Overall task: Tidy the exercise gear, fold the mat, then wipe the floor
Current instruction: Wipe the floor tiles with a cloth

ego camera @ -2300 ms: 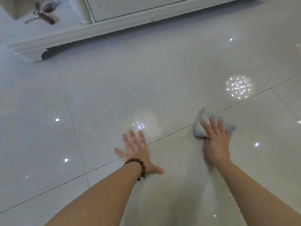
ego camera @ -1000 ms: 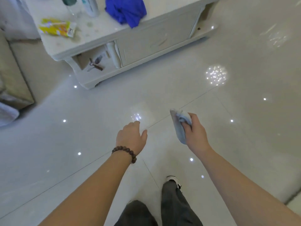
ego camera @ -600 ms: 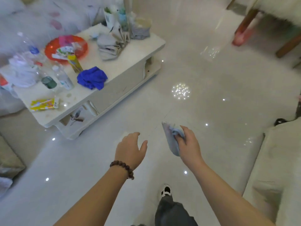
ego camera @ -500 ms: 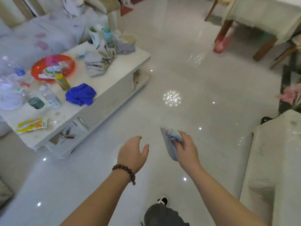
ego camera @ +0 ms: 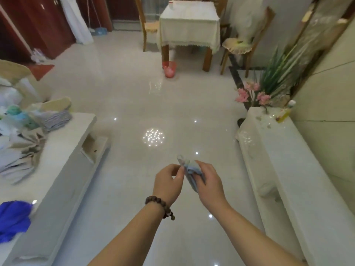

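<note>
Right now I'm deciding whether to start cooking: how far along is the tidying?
No mat or gear lies on the visible floor, and it shines. Both the left hand and right hand hold the light blue cloth in the air. Any wiping left can't be judged.

blue cloth: cut by left edge | coffee-table clutter: blurred, unidentifiable

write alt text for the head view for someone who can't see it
Both hands, left hand and right hand, hold a pale blue cloth up off a glossy white floor. A cluttered low table stands to the left, a white counter to the right, a covered dining table ahead.
</note>
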